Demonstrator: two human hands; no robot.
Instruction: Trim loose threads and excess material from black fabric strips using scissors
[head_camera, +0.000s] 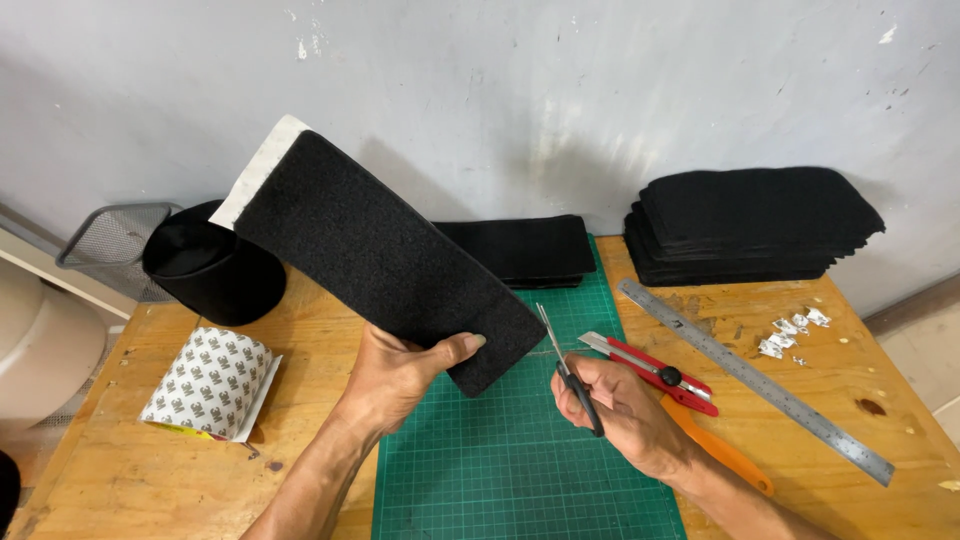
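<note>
Head view takes in a wooden worktop (150, 470) with a green cutting mat (520, 470) at its near middle and black fabric stacks (750, 225) along the far edge. Above the mat, the left hand (395, 375) has its fingers wrapped around the lower end of a long black felt strip (385, 255) (white backing peeks out on top). Right hand (625, 410) fingers grip scissors (570, 375), blades just beside the strip's lower corner.

Single head view, looking down, close over wooden table (160, 470).
</note>
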